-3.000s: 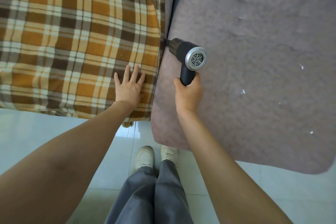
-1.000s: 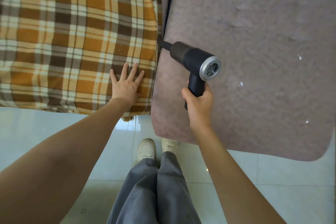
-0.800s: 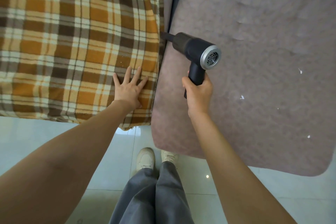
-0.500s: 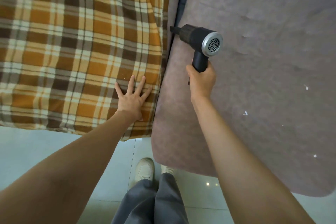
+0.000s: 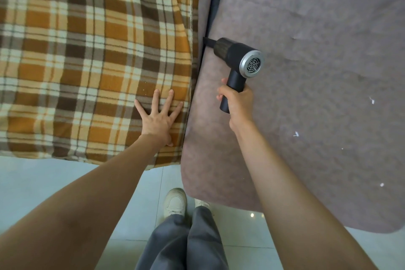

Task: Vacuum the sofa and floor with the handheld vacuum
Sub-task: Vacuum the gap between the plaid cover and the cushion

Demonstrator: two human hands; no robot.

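Since half a second ago the handheld vacuum (image 5: 236,59) is sitting lower along the gap (image 5: 202,55), nearer the sofa's front edge, and the left hand (image 5: 158,117) is staying put on the plaid blanket (image 5: 87,61).

Right hand (image 5: 237,102) is wrapping its fingers round the black grip, clamped on it. Vacuum body is hovering just above the mauve seat cushion (image 5: 306,72), silver grille end facing up toward the person, narrow nozzle (image 5: 208,42) poking into the gap between the blanketed cushion and the mauve one.

Left hand is lying flat, fingers spread apart and straight, pressing the blanket right beside the gap, nearer the front edge than the nozzle.

Step in hand looks like crevice cleaning. To do it well: keep the nozzle tip seated in the gap, draw it slowly along the seam, and keep the left palm pushing the blanketed cushion away from the gap so it opens and the blanket edge isn't sucked in.

White scraps (image 5: 295,134) are lying on the mauve cushion well away from the gap, so that surface and the tiled floor (image 5: 65,175) probably aren't done yet.
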